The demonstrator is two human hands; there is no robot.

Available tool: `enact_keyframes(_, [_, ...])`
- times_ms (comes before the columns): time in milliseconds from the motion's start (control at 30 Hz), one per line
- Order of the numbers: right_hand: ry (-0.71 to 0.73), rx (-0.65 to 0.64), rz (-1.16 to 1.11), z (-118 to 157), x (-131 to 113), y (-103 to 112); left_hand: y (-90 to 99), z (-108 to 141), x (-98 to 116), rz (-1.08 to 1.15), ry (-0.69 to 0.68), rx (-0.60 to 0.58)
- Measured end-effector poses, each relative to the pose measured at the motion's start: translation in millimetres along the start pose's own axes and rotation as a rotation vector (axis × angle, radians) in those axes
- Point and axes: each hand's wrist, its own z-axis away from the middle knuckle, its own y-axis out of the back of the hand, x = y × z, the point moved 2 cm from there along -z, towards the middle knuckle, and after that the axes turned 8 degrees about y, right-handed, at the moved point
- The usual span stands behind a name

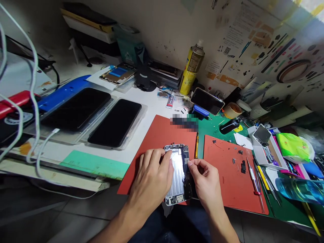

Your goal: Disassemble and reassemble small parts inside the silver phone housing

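An opened phone (178, 179), its silvery inside and dark circuit parts showing, lies over the near edge of a red mat (157, 135). My left hand (153, 172) grips its left side, fingers bent and the thumb near the upper left corner. At the right edge, my right hand (207, 182) is closed, thumb and forefinger pinched against the phone's side; whether a small part sits between the fingertips is hidden. Just beyond that hand lies a gold screwdriver (196, 145).
To the right, a second red mat (215, 168) carries small loose parts and tweezers (253, 175). Two dark-screened phones (116, 123) rest on clear cases at left. A yellow spray can (191, 69) stands by the wall. A blue bottle (301, 190) lies far right; white cables (35, 67) hang left.
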Motion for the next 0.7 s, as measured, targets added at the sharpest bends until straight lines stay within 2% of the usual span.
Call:
enact_keyframes(433, [0.041,-0.064,0.043,-3.0,-3.3,-2.9,2.4,2.8,1.1,-0.009,-0.050,0.034])
enact_keyframes(700, [0.011,-0.109,0.124,-7.0,-8.2,-1.5,2.1,4.8,0.3,-0.006,-0.051,0.051])
